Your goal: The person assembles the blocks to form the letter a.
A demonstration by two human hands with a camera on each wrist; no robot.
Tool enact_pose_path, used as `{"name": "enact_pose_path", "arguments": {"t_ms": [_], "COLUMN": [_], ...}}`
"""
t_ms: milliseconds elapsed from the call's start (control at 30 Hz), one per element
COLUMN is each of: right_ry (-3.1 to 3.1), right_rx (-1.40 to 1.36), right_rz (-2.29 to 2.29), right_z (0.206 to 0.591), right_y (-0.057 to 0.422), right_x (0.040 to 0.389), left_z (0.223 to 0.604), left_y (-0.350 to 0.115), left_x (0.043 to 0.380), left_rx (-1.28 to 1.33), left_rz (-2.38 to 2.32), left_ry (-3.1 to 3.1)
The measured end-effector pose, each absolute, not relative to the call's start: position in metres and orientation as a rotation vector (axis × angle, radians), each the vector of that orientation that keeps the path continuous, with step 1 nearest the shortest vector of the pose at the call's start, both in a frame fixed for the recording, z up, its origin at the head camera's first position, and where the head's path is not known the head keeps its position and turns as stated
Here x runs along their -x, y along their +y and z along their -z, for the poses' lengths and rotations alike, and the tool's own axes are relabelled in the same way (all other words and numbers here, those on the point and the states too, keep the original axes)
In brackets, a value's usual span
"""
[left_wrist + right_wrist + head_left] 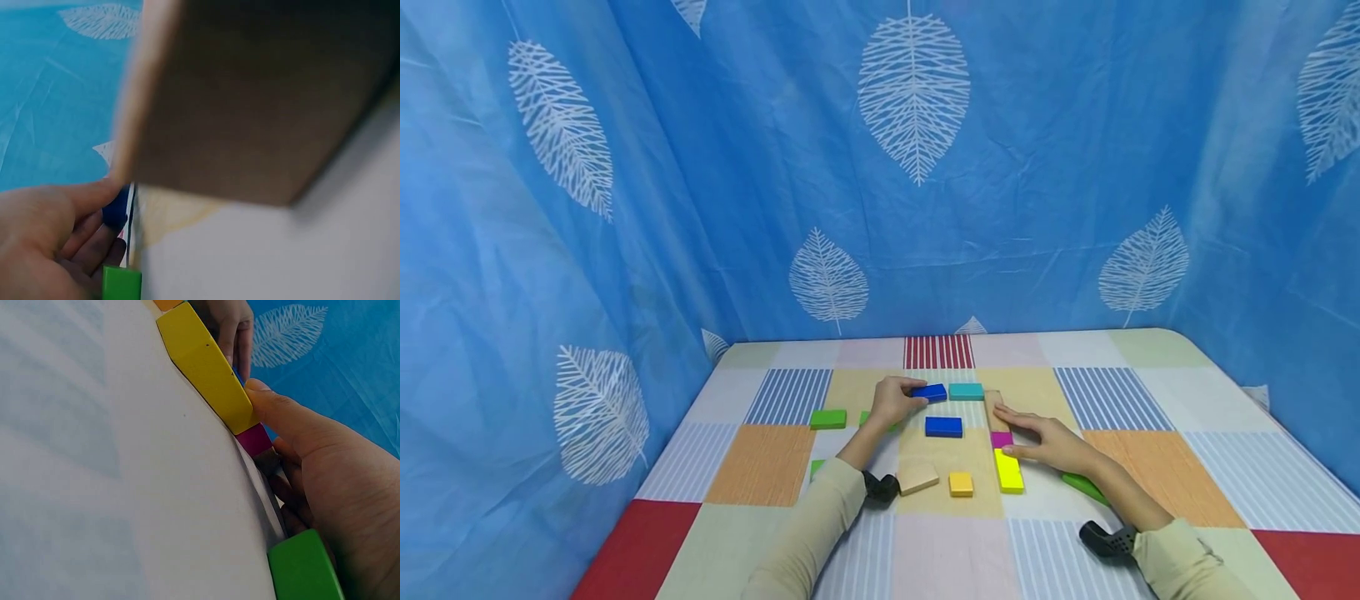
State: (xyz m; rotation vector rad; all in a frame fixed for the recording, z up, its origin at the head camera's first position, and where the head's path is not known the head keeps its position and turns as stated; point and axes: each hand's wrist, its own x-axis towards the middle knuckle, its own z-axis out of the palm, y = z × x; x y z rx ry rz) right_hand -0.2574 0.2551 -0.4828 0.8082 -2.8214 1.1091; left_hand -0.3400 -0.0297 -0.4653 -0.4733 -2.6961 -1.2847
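My left hand (893,401) pinches a dark blue block (934,392) at its left end, between thumb and fingers. A teal block (966,392) lies just right of it, and another dark blue block (943,427) lies nearer. My right hand (1051,444) reaches in from the right, fingertips at a plain wooden block (993,408) and thumb at the far end of a yellow block (1009,472). Between these two sits a small magenta block (1002,439); the three form a column. In the right wrist view the thumb touches the yellow block (209,372).
Green blocks (828,419) lie on the left, one partly behind my left hand. A wooden block (917,478) and an orange-yellow block (961,484) are nearer. Beneath my right forearm lies a green block (1084,487). A blue leaf-print curtain (1000,208) hangs around the patchwork-covered table (940,542).
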Motion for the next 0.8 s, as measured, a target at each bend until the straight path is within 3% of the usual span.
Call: {"name": "enact_pose_path", "arguments": {"t_ms": [800], "right_ry": [-2.823], "right_rx": [-0.813], "right_rz": [-1.136], "right_z": [0.4812], "right_y": [0.2556], "right_x": [0.2586], "left_z": [0.4682], "left_y": [-0.0281], "left_x": [0.3448], "left_rx": [0.612], "left_rz": [0.971], "left_ry": [-2.761]}}
